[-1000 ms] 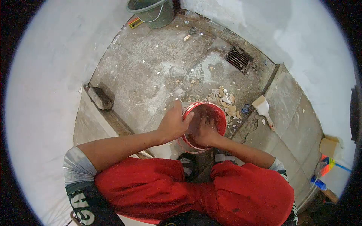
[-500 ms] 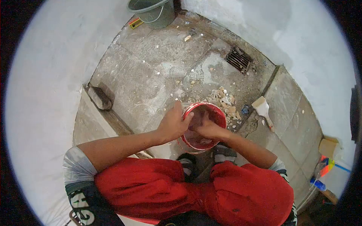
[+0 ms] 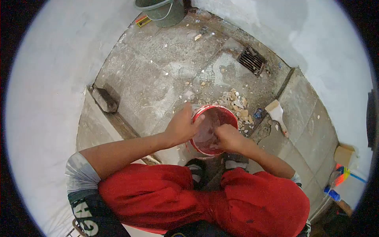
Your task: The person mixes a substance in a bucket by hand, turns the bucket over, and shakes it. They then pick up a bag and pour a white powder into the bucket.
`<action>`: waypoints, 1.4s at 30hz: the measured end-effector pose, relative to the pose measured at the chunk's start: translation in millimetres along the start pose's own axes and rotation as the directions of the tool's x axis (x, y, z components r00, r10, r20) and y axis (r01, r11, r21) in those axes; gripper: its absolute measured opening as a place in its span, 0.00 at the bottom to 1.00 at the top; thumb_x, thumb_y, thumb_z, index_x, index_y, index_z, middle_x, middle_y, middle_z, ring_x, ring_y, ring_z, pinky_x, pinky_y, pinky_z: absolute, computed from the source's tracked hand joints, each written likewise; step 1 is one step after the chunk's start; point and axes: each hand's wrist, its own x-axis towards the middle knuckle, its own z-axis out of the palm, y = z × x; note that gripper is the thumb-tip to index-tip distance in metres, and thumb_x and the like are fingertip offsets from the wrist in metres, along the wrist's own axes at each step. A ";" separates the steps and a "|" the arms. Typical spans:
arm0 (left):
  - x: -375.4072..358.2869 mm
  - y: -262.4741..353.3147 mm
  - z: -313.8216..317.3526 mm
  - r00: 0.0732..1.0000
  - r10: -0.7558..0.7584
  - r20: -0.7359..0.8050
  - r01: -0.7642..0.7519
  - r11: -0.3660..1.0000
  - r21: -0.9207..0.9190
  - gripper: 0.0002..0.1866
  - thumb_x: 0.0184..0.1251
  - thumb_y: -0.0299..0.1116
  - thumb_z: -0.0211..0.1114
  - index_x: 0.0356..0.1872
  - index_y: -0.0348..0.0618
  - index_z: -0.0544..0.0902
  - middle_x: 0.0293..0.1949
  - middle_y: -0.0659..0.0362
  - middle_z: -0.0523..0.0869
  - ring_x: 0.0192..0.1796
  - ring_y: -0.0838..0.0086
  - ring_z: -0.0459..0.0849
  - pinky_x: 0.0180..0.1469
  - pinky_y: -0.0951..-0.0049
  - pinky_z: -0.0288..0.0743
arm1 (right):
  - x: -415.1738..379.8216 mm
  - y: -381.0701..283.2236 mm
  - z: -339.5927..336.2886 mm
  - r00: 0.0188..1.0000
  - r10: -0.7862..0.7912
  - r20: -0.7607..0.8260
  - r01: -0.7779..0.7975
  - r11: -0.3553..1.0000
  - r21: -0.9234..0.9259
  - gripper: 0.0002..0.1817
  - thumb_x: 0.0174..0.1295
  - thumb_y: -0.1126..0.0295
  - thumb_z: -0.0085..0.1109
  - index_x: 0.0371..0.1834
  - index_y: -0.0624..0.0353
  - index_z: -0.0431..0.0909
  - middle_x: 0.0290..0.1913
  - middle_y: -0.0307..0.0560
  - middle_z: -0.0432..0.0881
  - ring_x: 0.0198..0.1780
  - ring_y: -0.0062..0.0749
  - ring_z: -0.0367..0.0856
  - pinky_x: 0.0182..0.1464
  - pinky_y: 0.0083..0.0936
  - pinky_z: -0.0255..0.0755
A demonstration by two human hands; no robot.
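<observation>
A red-rimmed bucket [image 3: 235, 115] with reddish-brown, murky contents stands on the floor between my feet and a heap of pale chips [image 3: 239, 103]. My left hand [image 3: 183, 125] grips the bucket's left rim, thumb over the inside edge and fingers along the outer wall. Inside the bucket, at the right, is my right hand [image 3: 229, 138], its fingers curled together and pointing down toward the contents. Whatever those fingers hold, if anything, is hidden.
A grey-green bucket [image 3: 167, 15] stands at the far wall beside a yellow-red item [image 3: 143, 21]. A stone block [image 3: 104, 100] lies on the left ledge. Right of the chips is a wide brush [image 3: 277, 114]; beyond them, a drain grate [image 3: 251, 61].
My right hand has moved right and a little up inside the bucket, and its spread fingers have drawn together. My left hand has stayed on the rim.
</observation>
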 end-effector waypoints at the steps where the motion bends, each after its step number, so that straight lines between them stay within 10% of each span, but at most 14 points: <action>1: 3.2 -4.5 -0.2 1.000 0.019 -0.019 -0.018 1.000 0.008 0.25 0.69 0.44 0.63 0.48 0.28 0.68 0.36 0.31 0.81 0.43 0.36 0.82 0.46 0.45 0.74 | -1.7 1.1 -2.1 1.000 0.001 0.001 -0.001 1.000 0.002 0.19 0.59 0.59 0.63 0.44 0.64 0.79 0.34 0.64 0.84 0.41 0.62 0.83 0.45 0.50 0.77; 4: 12.2 -12.3 -9.3 1.000 0.003 -0.022 -0.003 1.000 -0.004 0.26 0.69 0.46 0.64 0.48 0.30 0.69 0.37 0.33 0.82 0.44 0.38 0.82 0.46 0.47 0.74 | -5.0 -2.5 -8.4 0.999 0.032 0.027 -0.030 0.997 -0.068 0.14 0.60 0.62 0.64 0.43 0.60 0.80 0.35 0.62 0.83 0.40 0.61 0.83 0.43 0.50 0.76; 9: 23.1 -31.8 -16.7 0.993 -0.111 0.031 0.112 0.992 -0.057 0.27 0.70 0.51 0.63 0.45 0.31 0.71 0.36 0.38 0.83 0.41 0.46 0.84 0.44 0.52 0.74 | -15.3 -12.7 -32.9 0.917 0.050 -0.396 0.079 0.950 0.303 0.10 0.65 0.68 0.58 0.44 0.60 0.80 0.39 0.58 0.84 0.43 0.56 0.84 0.45 0.46 0.76; 11: 27.6 -47.8 -13.5 0.989 -0.143 0.024 0.145 0.971 -0.191 0.26 0.70 0.53 0.64 0.41 0.34 0.72 0.28 0.56 0.79 0.29 0.73 0.79 0.31 0.68 0.75 | -18.5 -8.0 -41.2 0.880 0.082 -0.467 0.090 0.938 0.335 0.09 0.64 0.69 0.58 0.45 0.60 0.80 0.40 0.57 0.84 0.43 0.55 0.83 0.46 0.44 0.76; 16: 26.7 -64.0 -16.9 0.985 -0.168 0.041 0.173 0.963 -0.205 0.24 0.72 0.51 0.63 0.41 0.35 0.72 0.28 0.58 0.78 0.28 0.76 0.78 0.28 0.73 0.74 | -24.8 4.1 -45.9 0.793 0.150 -0.590 0.108 0.919 0.378 0.09 0.62 0.73 0.60 0.45 0.60 0.79 0.40 0.55 0.83 0.44 0.52 0.82 0.47 0.39 0.74; 23: 24.7 -64.2 -14.4 0.993 -0.101 0.065 0.112 0.970 -0.214 0.23 0.72 0.50 0.63 0.38 0.37 0.73 0.28 0.58 0.77 0.27 0.76 0.76 0.28 0.71 0.73 | -1.0 -3.5 -27.8 0.845 -0.024 -0.534 0.046 0.999 0.027 0.13 0.61 0.71 0.56 0.47 0.61 0.79 0.39 0.56 0.83 0.44 0.54 0.83 0.47 0.44 0.77; 28: 20.8 -54.3 -18.1 0.990 -0.131 0.052 0.139 0.973 -0.185 0.23 0.72 0.51 0.63 0.37 0.37 0.72 0.28 0.58 0.77 0.27 0.76 0.75 0.29 0.71 0.73 | 58.9 6.7 1.1 0.992 0.069 0.108 -0.051 0.987 -0.155 0.16 0.56 0.71 0.59 0.47 0.63 0.81 0.41 0.60 0.86 0.44 0.55 0.86 0.44 0.46 0.81; 34: 11.2 -44.1 -15.3 0.993 -0.107 0.056 0.114 0.982 -0.151 0.23 0.72 0.51 0.63 0.37 0.37 0.71 0.27 0.59 0.74 0.30 0.75 0.72 0.31 0.69 0.70 | 77.5 25.6 45.0 0.992 0.089 -0.087 -0.106 0.972 -0.211 0.34 0.58 0.69 0.59 0.71 0.56 0.63 0.37 0.56 0.87 0.36 0.54 0.87 0.36 0.46 0.81; 42: 6.3 -20.8 -19.2 0.988 -0.082 0.132 0.098 0.988 -0.122 0.25 0.72 0.52 0.62 0.40 0.35 0.69 0.30 0.55 0.75 0.34 0.73 0.72 0.38 0.66 0.71 | 90.4 11.8 51.9 0.943 0.329 -0.056 -0.310 0.804 -0.508 0.25 0.62 0.67 0.56 0.65 0.47 0.71 0.30 0.43 0.87 0.26 0.35 0.87 0.20 0.34 0.74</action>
